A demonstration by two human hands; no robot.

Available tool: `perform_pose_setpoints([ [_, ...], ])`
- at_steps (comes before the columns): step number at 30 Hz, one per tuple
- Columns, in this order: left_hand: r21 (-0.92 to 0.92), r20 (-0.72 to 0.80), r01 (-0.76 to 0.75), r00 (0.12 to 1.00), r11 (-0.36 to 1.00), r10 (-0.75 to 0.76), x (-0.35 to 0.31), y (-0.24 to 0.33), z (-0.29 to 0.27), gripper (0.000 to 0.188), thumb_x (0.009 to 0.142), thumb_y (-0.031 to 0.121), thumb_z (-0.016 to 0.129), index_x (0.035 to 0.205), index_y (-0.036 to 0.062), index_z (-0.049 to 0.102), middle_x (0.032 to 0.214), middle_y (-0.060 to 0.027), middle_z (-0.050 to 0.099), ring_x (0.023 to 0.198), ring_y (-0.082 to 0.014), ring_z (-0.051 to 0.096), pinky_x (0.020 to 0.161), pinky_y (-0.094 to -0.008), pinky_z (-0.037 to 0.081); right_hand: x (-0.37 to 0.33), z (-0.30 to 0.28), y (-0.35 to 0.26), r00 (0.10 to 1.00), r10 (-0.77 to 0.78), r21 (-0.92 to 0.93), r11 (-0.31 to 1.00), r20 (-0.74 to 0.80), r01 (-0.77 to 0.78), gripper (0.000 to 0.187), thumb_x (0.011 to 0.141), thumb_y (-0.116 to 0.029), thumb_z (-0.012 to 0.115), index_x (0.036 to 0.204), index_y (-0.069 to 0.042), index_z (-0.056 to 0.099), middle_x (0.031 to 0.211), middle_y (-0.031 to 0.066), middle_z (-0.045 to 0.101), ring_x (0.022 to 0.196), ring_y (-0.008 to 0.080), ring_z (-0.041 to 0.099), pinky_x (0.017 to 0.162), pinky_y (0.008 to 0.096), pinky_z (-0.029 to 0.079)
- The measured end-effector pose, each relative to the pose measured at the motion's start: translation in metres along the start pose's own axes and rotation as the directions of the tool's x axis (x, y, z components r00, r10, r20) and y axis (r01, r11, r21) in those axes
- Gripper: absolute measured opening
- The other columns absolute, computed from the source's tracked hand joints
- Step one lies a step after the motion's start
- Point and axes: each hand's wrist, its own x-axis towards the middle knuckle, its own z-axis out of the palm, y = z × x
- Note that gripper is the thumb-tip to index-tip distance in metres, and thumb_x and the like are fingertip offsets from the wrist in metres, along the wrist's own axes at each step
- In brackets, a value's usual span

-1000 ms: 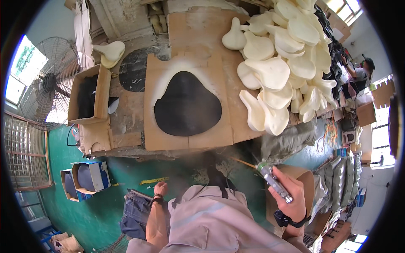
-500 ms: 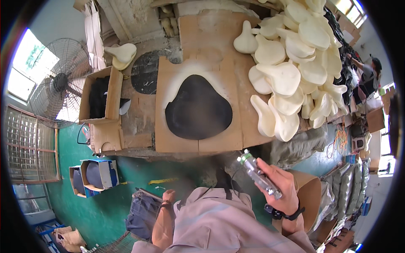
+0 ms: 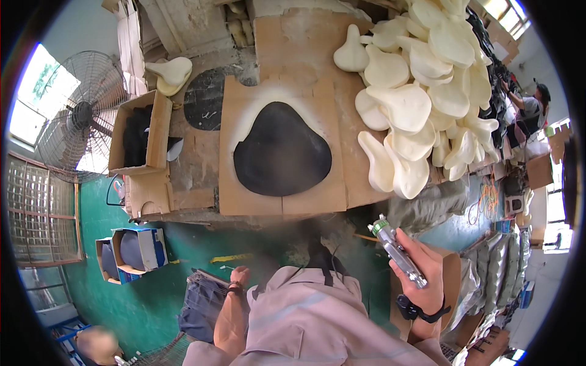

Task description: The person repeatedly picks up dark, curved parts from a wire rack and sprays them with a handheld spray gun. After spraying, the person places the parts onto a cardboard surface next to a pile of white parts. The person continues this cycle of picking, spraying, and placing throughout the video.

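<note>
Far left of the black piece (image 3: 282,149), I had a wire-caged fan (image 3: 82,116) in view, perhaps stood there to move air. Closer to the piece, an open carton (image 3: 168,134) of dark material sat on the bench (image 3: 195,171), probably for easy reach; blue-and-white boxes (image 3: 157,249) showed below the carton. The left hand (image 3: 239,276) hung below the black piece, beside a dark cloth bundle (image 3: 200,305); from my distance I could not tell whether its grip was empty.

The black piece, a rounded triangle, lay flat on a cardboard sheet (image 3: 232,198); pale haze around its upper edge suggested that the sheet shielded the bench. Below and right of the piece, the right hand (image 3: 425,271) had its grip clamped round a silver tool (image 3: 397,251) with a green collar, apparently held off to avoid contact. Right of the piece, cream saddle-shaped forms (image 3: 406,107) were heaped, likely to save room.

I could make out no readable brand, label or writing on the piece or the tool.
</note>
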Motion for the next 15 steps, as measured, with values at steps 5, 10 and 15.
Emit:
perform_pose_setpoints([
  [5, -0.046, -0.066, -0.099, 0.993, 0.994, 0.096, 0.043, -0.036, 0.003, 0.042, 0.081, 0.033, 0.071, 0.113, 0.0047, 0.072, 0.099, -0.0139, 0.075, 0.087, -0.0243, 0.073, 0.078, -0.035, 0.058, -0.009, -0.008, -0.003, 0.987, -0.066, 0.011, 0.998, 0.144, 0.065, 0.068, 0.066, 0.009, 0.063, 0.132, -0.001, 0.059, 0.089, 0.0183, 0.066, 0.076, 0.035, 0.065, 0.07, 0.0348, 0.052],
  [10, -0.065, -0.023, -0.08, 0.997, 0.995, 0.079, 0.048, -0.036, 0.006, 0.044, 0.08, 0.037, 0.071, 0.112, 0.0062, 0.073, 0.101, -0.0144, 0.075, 0.095, -0.0267, 0.072, 0.084, -0.0357, 0.056, -0.013, -0.008, 0.001, 0.99, -0.064, 0.014, 0.998, 0.124, 0.063, 0.068, 0.063, 0.004, 0.063, 0.131, 0.001, 0.06, 0.089, 0.0177, 0.067, 0.075, 0.0348, 0.065, 0.069, 0.0351, 0.052],
  [15, 0.077, -0.036, -0.06, 0.997, 0.995, 0.063, 0.023, -0.026, 0.011, 0.044, 0.079, 0.038, 0.071, 0.11, 0.0079, 0.075, 0.103, -0.0156, 0.075, 0.099, -0.0266, 0.071, 0.089, -0.035, 0.055, -0.017, -0.02, 0.005, 0.92, -0.181, 0.033, 0.983, 0.349, 0.181, 0.069, 0.063, -0.001, 0.065, 0.131, 0.002, 0.059, 0.091, 0.016, 0.067, 0.076, 0.0352, 0.064, 0.069, 0.0369, 0.052],
])
